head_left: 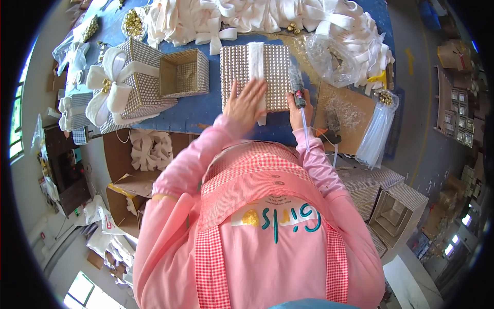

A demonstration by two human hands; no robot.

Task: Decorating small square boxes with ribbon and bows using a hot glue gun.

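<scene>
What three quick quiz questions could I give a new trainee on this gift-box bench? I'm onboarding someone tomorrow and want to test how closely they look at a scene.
1. True or false: the left hand lies flat on the white ribbon that runs down the studded box lid.
2. What does the right hand grip? A) scissors B) a glue gun C) a gold bell
3. Fill in: left of the lid stands an open, empty ____, and beyond it a finished box with a white bow.

Key: 1 true; 2 B; 3 box.
</scene>
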